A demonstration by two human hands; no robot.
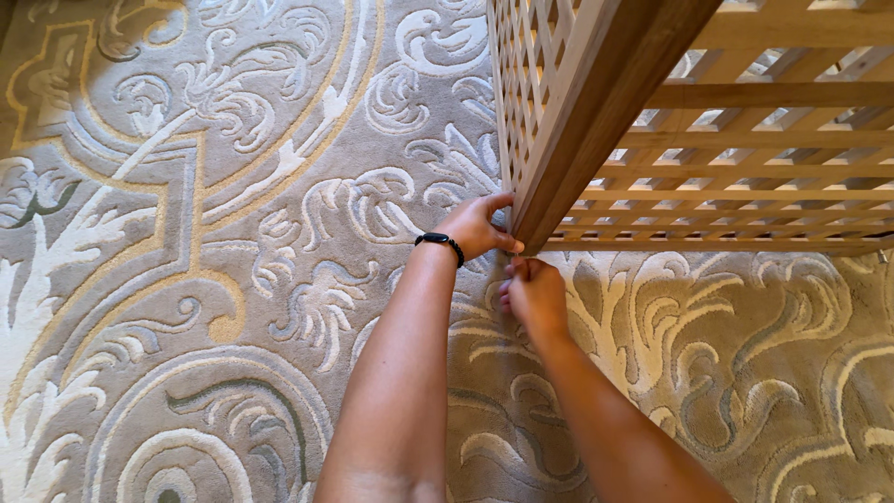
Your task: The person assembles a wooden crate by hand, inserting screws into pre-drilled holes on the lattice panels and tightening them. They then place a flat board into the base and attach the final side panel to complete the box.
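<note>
A wooden lattice cabinet (615,102) stands on a patterned carpet, its corner post coming down toward me. My left hand (478,225), with a black band on the wrist, grips the foot of that corner post with fingers wrapped around its left side. My right hand (533,291) is just below the post's foot, fingers pinched together on something small that I cannot make out. The two hands almost touch at the corner.
A grey carpet (214,233) with cream and gold scroll patterns covers the whole floor. The cabinet's slatted side panels (745,158) fill the upper right.
</note>
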